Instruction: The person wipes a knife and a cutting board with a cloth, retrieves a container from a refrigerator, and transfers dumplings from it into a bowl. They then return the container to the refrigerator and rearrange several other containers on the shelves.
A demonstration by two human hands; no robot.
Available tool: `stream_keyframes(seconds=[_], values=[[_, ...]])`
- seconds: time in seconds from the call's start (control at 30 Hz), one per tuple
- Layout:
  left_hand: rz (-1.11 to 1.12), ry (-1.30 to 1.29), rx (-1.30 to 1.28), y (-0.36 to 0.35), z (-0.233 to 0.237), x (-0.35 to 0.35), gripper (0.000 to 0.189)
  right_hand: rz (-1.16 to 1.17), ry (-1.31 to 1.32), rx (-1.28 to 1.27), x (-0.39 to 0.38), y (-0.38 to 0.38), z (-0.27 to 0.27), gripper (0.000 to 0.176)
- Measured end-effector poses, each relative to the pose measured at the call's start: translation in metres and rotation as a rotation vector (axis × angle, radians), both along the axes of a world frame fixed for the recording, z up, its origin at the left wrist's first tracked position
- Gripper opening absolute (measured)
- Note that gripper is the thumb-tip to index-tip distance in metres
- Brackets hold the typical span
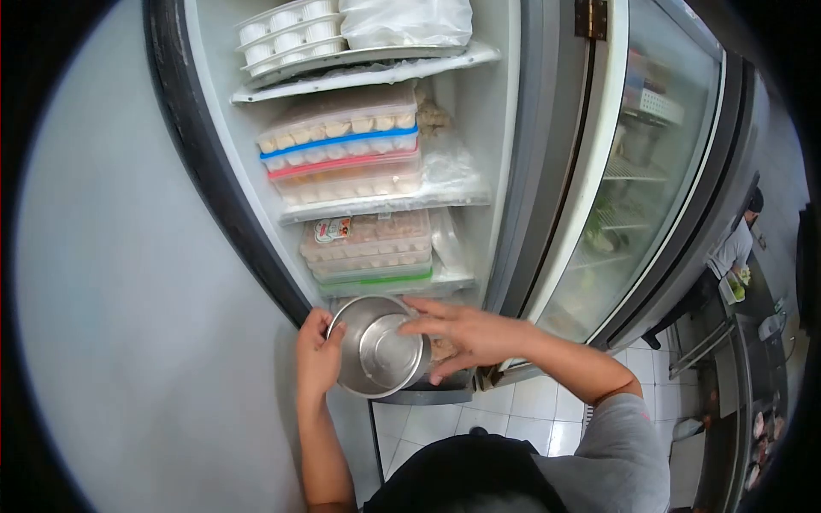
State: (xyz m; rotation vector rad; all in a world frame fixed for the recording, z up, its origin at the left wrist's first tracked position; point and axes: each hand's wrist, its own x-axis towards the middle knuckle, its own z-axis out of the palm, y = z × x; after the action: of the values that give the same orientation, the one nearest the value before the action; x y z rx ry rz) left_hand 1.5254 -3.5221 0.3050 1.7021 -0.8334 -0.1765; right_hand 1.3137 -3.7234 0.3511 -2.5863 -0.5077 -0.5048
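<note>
A round steel bowl (355, 355) hangs tilted in front of the fridge's lowest part, and its shiny inside looks empty. My left hand (319, 355) grips the bowl's left rim, thumb over the edge. At the bowl's right side is my right hand (466, 332), its fingers spread apart, with some fingertips over the rim. Whether they touch the metal cannot be made out. Behind the right hand, pinkish food (443, 349) shows low in the fridge, partly hidden.
Above the bowl, fridge shelves hold stacked lidded boxes (368, 231), more boxes (342, 175), white trays (291, 36) and a plastic bag (406, 21). The open door (291, 282) is at left. A glass-door fridge (633, 188) stands right. Farther right, a person (729, 252) stands at a steel counter.
</note>
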Motion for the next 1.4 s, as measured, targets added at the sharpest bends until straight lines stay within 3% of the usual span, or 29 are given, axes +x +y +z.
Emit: stream_keyframes(seconds=[0.1,0.17,0.23,0.3,0.33,0.4,0.43,0.47,0.53,0.63,0.8,0.87,0.9,0.93,1.0,1.07,1.17,1.23,1.27,1.3,1.33,1.4], values=[[-0.080,-0.079,0.074,-0.030,0.014,0.003,0.005,-0.204,0.130,-0.034,-0.011,0.003,0.003,0.044],[-0.147,0.083,-0.139,-0.047,0.044,-0.003,0.019,-0.314,0.140,-0.010,-0.028,0.000,0.043,0.042],[-0.191,0.084,-0.305,-0.055,0.074,-0.002,0.034,-0.500,0.094,0.044,-0.044,-0.003,0.080,0.041],[0.038,-0.356,-0.427,-0.074,0.091,0.012,0.035,-0.627,-0.011,0.081,-0.054,-0.013,0.105,0.041],[0.040,-0.351,-0.428,-0.081,0.099,0.020,0.035,-0.670,-0.062,0.087,-0.058,-0.018,0.114,0.041],[0.192,-0.670,-0.452,-0.090,0.117,0.039,0.036,-0.703,-0.087,0.099,-0.065,-0.015,0.129,0.039],[0.050,-0.365,-0.426,-0.092,0.123,0.045,0.040,-0.707,-0.128,0.021,-0.069,-0.013,0.132,0.037],[0.052,-0.375,-0.442,-0.090,0.127,0.047,0.040,-0.710,-0.175,-0.056,-0.072,-0.010,0.136,0.035],[-0.358,0.087,-0.426,-0.080,0.125,0.036,0.050,-0.700,-0.160,-0.073,-0.080,0.000,0.140,0.033],[-0.510,-0.188,-0.581,-0.075,0.112,0.007,0.060,-0.723,-0.051,0.101,-0.092,0.006,0.157,0.032],[-0.420,-0.260,-0.792,-0.060,0.150,-0.005,0.058,-0.599,-0.431,0.202,-0.059,0.023,0.242,0.039],[-0.326,-0.273,-0.906,-0.053,0.160,-0.003,0.049,-0.538,-0.626,-0.071,-0.022,0.017,0.291,0.049],[-0.297,-0.242,-0.951,-0.050,0.160,-0.006,0.037,-0.587,-0.626,-0.128,-0.004,0.024,0.314,0.044],[-0.294,-0.254,-0.961,-0.048,0.158,-0.007,0.037,-0.636,-0.624,-0.186,0.014,0.034,0.339,0.040],[-0.252,-0.251,-0.895,-0.044,0.149,-0.009,0.030,-0.747,-0.556,-0.301,0.048,0.045,0.389,0.059],[-0.238,-0.238,-0.896,-0.042,0.137,-0.010,0.027,-0.624,-0.613,-0.376,0.099,0.028,0.421,0.062],[-0.280,-0.098,-0.769,-0.040,0.115,0.002,0.033,-0.666,-0.614,-0.430,0.148,0.029,0.442,0.062],[-0.331,0.030,-0.708,-0.037,0.108,0.009,0.037,-0.887,-0.366,-0.206,0.167,0.033,0.445,0.056],[-0.396,0.160,-0.641,-0.037,0.104,0.012,0.041,-0.879,-0.358,-0.206,0.178,0.032,0.445,0.056],[-0.446,0.275,-0.604,-0.040,0.101,0.019,0.050,-0.908,-0.423,-0.280,0.190,0.026,0.443,0.052],[-0.442,0.284,-0.599,-0.045,0.100,0.027,0.050,-0.938,-0.489,-0.356,0.204,0.015,0.442,0.048],[-0.535,0.542,-0.639,-0.060,0.102,0.041,0.056,-0.947,-0.561,-0.416,0.239,-0.017,0.445,0.045]])
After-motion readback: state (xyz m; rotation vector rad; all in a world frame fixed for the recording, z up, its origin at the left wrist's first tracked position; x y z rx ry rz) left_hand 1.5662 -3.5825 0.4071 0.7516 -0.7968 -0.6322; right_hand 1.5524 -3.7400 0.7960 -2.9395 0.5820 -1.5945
